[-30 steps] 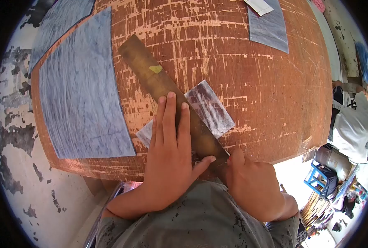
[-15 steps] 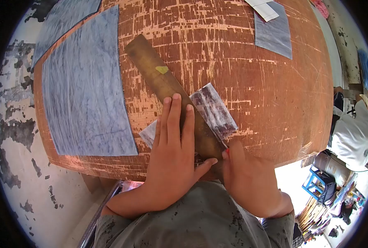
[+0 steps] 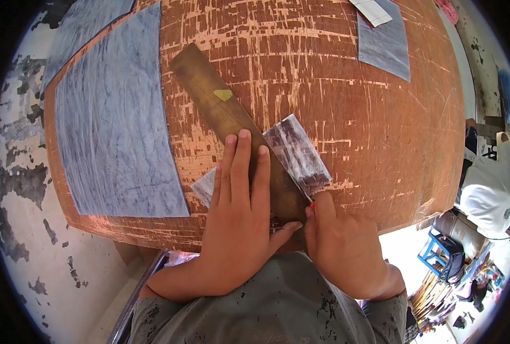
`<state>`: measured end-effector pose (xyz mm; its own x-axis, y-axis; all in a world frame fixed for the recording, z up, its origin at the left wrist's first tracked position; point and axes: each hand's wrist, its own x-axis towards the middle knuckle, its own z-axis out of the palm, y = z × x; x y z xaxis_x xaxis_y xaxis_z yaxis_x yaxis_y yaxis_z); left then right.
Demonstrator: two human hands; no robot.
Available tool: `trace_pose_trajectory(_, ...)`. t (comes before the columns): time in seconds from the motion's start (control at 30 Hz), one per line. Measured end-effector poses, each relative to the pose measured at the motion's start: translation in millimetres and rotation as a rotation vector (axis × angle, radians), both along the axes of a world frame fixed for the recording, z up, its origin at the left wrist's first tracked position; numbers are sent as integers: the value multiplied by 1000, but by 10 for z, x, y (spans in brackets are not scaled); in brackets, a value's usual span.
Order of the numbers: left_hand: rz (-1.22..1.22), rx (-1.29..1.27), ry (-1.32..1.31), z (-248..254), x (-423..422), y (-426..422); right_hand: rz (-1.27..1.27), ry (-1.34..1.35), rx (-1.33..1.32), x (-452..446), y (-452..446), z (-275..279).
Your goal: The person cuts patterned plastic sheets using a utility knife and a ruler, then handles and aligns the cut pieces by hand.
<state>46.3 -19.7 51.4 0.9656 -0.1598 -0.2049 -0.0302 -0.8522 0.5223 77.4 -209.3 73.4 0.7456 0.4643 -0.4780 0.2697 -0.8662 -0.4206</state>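
Note:
My left hand (image 3: 238, 212) lies flat, fingers stretched out, pressing on a brown straightedge (image 3: 206, 83) with a yellow patch. Under this strip is a grey-white marbled piece of sheet (image 3: 301, 152); one part shows to the right of the strip, and a small corner shows left of my fingers. My right hand (image 3: 344, 243) is closed around a knife (image 3: 311, 204), of which only a bit of red and a thin metal tip show. Its tip rests at the right edge of the straightedge, by the lower end of the sheet piece. The handle is hidden in my fist.
Large blue-grey sheets (image 3: 117, 126) lie on the scratched reddish-brown board (image 3: 392, 143) at left. Another grey sheet (image 3: 389, 49) with a white strip (image 3: 372, 11) on it is at the far right. Beyond the board's right side are a white bag (image 3: 487, 195) and a blue stool (image 3: 432, 249).
My right hand and the knife have shifted very slightly up along the straightedge. My left hand stays pressed on it. The whole view has moved a little.

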Motion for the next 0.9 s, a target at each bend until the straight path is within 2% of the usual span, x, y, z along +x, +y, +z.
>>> trace_pose_trajectory(0.4, -5, 2, -8, -9, 6, 7, 12, 6, -1, 12, 25, 16)
trace_pose_trajectory(0.67, 5, 1, 3, 12, 2, -10, 116, 11, -101, 64, 69, 86)
trace_pose_trajectory(0.9, -2, 6, -1, 2, -3, -2, 95, 36, -132, 23, 72, 90)
